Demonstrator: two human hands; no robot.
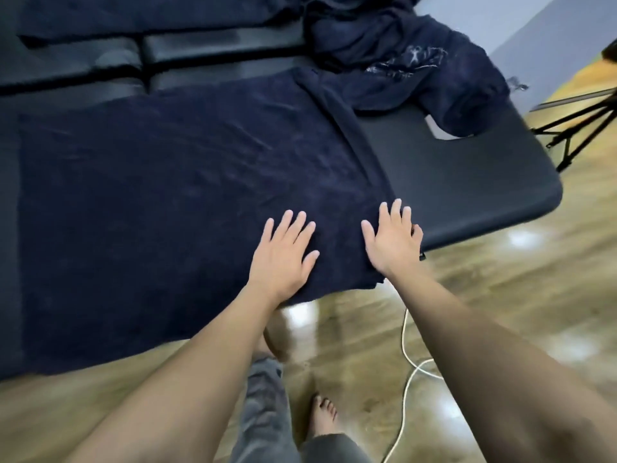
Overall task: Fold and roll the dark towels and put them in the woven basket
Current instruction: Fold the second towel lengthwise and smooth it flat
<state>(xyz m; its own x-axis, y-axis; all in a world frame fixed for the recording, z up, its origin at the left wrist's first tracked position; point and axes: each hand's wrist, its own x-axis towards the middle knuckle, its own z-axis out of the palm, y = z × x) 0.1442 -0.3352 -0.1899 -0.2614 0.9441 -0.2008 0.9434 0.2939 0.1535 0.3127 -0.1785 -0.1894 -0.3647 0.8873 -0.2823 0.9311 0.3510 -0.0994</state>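
Observation:
A dark navy towel (167, 202) lies spread flat across a black folding table (467, 168), its near edge hanging over the table's front. My left hand (283, 252) rests flat on the towel near its front right part, fingers straight and spread. My right hand (392, 238) presses flat on the towel's right edge, close to the front right corner. A crumpled heap of more dark towels (400, 51), one with a white print, sits at the table's back right. No woven basket is in view.
Another dark cloth (133, 11) lies along the back of the table. A black tripod (581, 125) stands on the wooden floor at the right. A white cable (405, 362) runs across the floor by my bare feet.

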